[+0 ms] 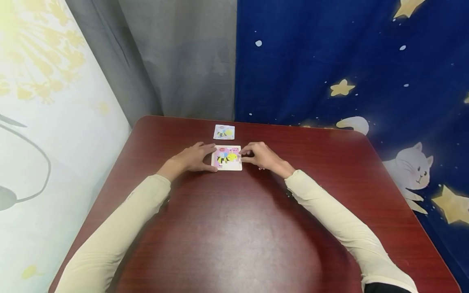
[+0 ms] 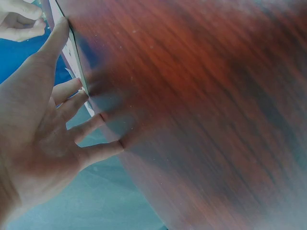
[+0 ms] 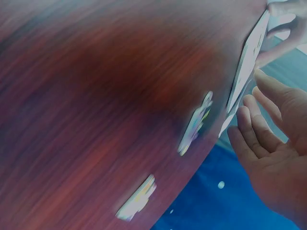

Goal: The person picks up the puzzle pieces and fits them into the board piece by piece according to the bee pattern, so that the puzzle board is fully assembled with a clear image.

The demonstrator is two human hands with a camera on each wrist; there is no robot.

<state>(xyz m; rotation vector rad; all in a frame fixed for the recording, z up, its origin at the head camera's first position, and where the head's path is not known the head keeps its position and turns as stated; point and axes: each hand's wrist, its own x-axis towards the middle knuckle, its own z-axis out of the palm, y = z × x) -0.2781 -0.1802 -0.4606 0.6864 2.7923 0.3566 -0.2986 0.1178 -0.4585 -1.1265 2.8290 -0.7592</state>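
Note:
A square jigsaw puzzle board with a bee picture lies on the table, its lower part bare and pale. My left hand rests at its left edge, fingers spread and fairly straight, the thumb at the near corner. In the left wrist view the left thumb and fingers touch the board's side and the tabletop. My right hand is at the board's right edge, thumb and forefinger bent together about a small puzzle piece, mostly hidden by the fingertips. Loose puzzle pieces lie beside the right hand.
Behind the board lies a card with the same bee picture. More loose pieces lie farther to the right in the right wrist view. The dark red table ends at a grey curtain and a blue one.

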